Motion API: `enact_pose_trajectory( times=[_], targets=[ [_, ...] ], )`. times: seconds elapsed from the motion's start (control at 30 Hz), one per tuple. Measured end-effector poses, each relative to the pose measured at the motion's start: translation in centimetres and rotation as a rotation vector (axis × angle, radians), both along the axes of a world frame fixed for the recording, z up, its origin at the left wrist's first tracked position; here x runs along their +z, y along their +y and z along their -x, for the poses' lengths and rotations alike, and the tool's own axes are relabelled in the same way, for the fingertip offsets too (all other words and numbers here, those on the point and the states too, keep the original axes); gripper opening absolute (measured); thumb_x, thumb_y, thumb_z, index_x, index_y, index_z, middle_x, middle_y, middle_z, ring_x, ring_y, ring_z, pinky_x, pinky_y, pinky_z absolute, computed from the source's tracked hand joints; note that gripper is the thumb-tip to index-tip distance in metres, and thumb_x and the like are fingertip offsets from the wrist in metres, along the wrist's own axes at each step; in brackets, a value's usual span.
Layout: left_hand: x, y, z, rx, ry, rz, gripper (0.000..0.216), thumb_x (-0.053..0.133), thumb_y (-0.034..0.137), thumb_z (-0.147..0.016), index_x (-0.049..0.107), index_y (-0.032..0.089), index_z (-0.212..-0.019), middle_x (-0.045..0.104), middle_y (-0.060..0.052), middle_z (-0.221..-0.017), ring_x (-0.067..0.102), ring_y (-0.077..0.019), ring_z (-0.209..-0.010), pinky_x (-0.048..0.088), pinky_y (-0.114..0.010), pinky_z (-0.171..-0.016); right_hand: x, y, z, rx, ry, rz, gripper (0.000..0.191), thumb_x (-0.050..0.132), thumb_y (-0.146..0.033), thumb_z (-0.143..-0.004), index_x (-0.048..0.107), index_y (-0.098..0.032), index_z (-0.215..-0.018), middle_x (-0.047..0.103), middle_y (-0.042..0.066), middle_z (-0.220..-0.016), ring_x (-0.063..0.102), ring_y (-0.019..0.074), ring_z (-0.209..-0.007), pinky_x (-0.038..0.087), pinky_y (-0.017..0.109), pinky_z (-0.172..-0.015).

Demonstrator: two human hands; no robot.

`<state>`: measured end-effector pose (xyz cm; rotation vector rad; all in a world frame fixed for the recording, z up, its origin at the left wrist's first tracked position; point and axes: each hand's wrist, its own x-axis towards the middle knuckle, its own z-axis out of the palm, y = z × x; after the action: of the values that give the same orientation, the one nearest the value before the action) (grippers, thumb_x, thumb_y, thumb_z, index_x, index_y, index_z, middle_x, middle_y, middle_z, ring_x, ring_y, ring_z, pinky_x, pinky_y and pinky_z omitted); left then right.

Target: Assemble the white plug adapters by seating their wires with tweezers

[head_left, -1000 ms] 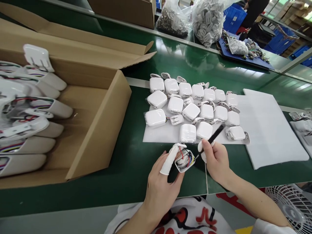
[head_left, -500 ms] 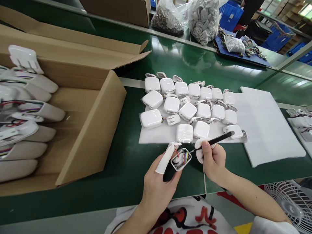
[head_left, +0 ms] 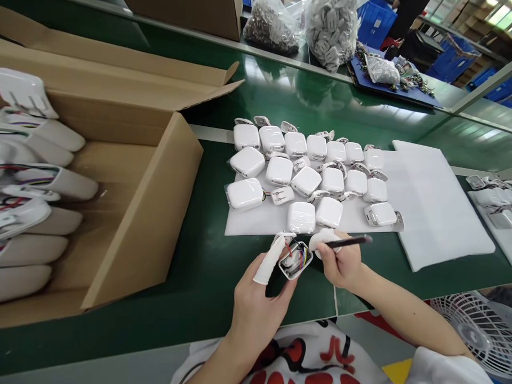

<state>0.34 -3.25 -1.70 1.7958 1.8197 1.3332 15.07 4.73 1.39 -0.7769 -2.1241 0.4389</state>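
My left hand is closed around a small white plastic housing. The housing's open end faces up and shows red, yellow, blue and black wires packed inside. A small white cap piece hangs on wires at its upper edge, beside my forefinger in a white finger cot. My right hand, also with white finger cots, grips a slim black tool just right of the housing. The tool's rear end points right; its tip is hidden by my fingers.
Rows of white housings lie on a white foam sheet ahead. More foam is to the right. An open cardboard box with larger white housings stands left. Bags of parts sit at the back.
My right hand has turned and shifted slightly left, swinging the black tool nearer level. The tool's tip, seen earlier at the housing's edge, is now hidden. My left hand keeps its hold.
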Motion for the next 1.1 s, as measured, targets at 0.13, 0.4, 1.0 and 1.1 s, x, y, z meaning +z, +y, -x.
enact_pose_trajectory(
  times=[0.13, 0.4, 1.0, 1.1],
  targets=[
    [-0.1, 0.0, 0.0, -0.027, -0.004, -0.007, 0.045, 0.066, 0.019, -0.076, 0.054, 0.021, -0.120, 0.066, -0.005, -0.097, 0.066, -0.0193, -0.083, 0.055, -0.028, -0.074, 0.5, 0.1, -0.2, 0.060, -0.085, -0.180, 0.025, 0.037, -0.020, -0.093, 0.051, -0.018, -0.073, 0.052, 0.002, -0.055, 0.040, 0.0128, -0.045, 0.032, 0.025, -0.043],
    [-0.1, 0.0, -0.1, -0.028, -0.002, -0.030, 0.043, 0.066, 0.018, -0.075, 0.055, 0.021, -0.117, 0.067, -0.004, -0.094, 0.066, -0.0185, -0.081, 0.055, -0.027, -0.073, 1.3, -0.3, -1.2, -0.105, 0.092, 0.159, 0.036, 0.037, -0.023, -0.096, 0.039, -0.020, -0.060, 0.036, -0.006, -0.048, 0.036, 0.0075, -0.042, 0.030, 0.020, -0.043],
    [-0.2, -0.2, 0.0, -0.033, 0.010, -0.030, 0.043, 0.066, 0.019, -0.076, 0.055, 0.020, -0.117, 0.066, -0.004, -0.095, 0.066, -0.0183, -0.081, 0.054, -0.026, -0.072, 0.7, 0.1, -0.5, -0.001, 0.006, 0.039, 0.029, 0.035, -0.021, -0.096, 0.049, -0.018, -0.071, 0.049, -0.001, -0.055, 0.045, 0.0115, -0.051, 0.037, 0.023, -0.049],
    [-0.2, -0.2, 0.0, -0.037, 0.001, -0.010, 0.043, 0.066, 0.019, -0.076, 0.055, 0.021, -0.117, 0.066, -0.004, -0.096, 0.066, -0.0177, -0.082, 0.054, -0.025, -0.073, 0.9, 0.0, -0.5, -0.040, 0.057, 0.076, 0.035, 0.037, -0.021, -0.095, 0.037, -0.020, -0.060, 0.036, -0.005, -0.048, 0.036, 0.0089, -0.044, 0.030, 0.022, -0.044]
  ],
)
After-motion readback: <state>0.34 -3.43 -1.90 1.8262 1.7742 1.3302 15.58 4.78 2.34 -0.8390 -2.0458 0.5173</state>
